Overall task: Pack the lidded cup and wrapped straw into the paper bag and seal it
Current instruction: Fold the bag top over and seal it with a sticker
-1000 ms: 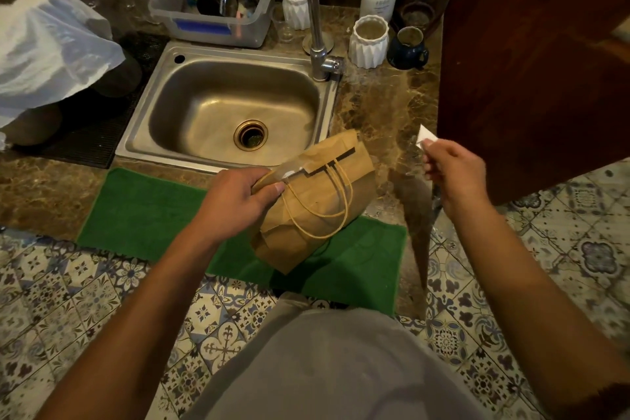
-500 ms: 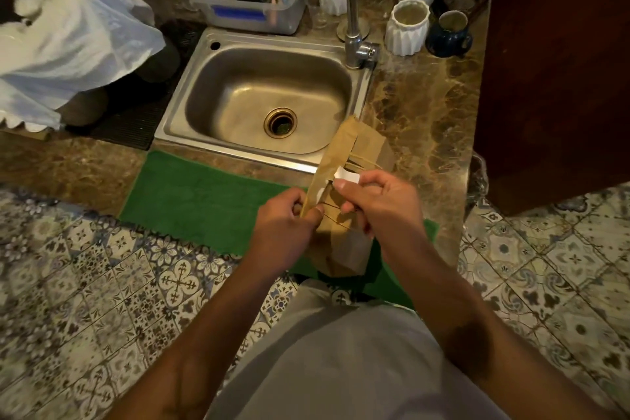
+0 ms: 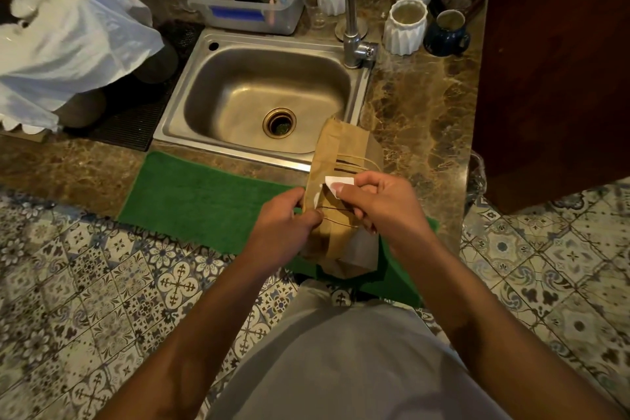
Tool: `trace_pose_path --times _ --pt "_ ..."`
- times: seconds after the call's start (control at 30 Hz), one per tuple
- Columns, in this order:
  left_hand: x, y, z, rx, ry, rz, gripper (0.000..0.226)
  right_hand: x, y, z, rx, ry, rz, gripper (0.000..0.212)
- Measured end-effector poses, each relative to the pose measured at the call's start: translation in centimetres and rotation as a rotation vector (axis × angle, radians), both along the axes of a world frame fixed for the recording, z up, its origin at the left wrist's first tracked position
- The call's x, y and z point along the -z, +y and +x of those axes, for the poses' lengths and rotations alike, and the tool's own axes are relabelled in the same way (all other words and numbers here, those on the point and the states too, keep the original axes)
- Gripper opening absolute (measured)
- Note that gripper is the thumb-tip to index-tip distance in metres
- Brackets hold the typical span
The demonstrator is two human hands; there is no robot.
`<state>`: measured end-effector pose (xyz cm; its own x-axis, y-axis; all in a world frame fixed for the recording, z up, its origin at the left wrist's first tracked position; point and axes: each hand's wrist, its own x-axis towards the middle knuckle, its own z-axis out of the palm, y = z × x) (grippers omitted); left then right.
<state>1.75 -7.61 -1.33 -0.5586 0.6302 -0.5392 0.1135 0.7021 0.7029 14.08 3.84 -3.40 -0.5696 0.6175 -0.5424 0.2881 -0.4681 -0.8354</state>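
The right hand (image 3: 378, 204) is pinching a sticker (image 3: 337, 182) just above the left hand's (image 3: 286, 218) grip, which is clenching the bag's (image 3: 344, 153) fold, its long axis running away.

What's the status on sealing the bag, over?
Left hand grips bag by its side. Right hand pinches white sticker against the folded top. Not pressed flat yet. Nothing in the way.

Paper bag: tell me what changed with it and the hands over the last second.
The right hand, out to the side a second ago with the white sticker, came in and now presses it against the folded paper bag. The bag turned from tilted to nearly end-on in front of the person. The left hand kept its grip on the bag's left side. The sink area is unchanged.
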Motion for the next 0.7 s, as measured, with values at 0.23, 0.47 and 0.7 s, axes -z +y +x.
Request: trace_pose_path --times 0.23,0.47,0.7 --pt "0.0 -0.1 -0.1 0.024 0.029 -0.017 0.011 0.3 -0.4 -0.7 0.064 0.045 -0.016 0.018" --pt "0.2 -0.2 0.0 0.037 0.028 0.004 0.007 1.1 -0.2 -1.3 0.048 0.007 0.004 0.02" --pt "0.4 0.0 -0.1 0.164 0.026 0.098 0.02 1.7 -0.4 -1.8 0.026 -0.132 0.178 0.025"
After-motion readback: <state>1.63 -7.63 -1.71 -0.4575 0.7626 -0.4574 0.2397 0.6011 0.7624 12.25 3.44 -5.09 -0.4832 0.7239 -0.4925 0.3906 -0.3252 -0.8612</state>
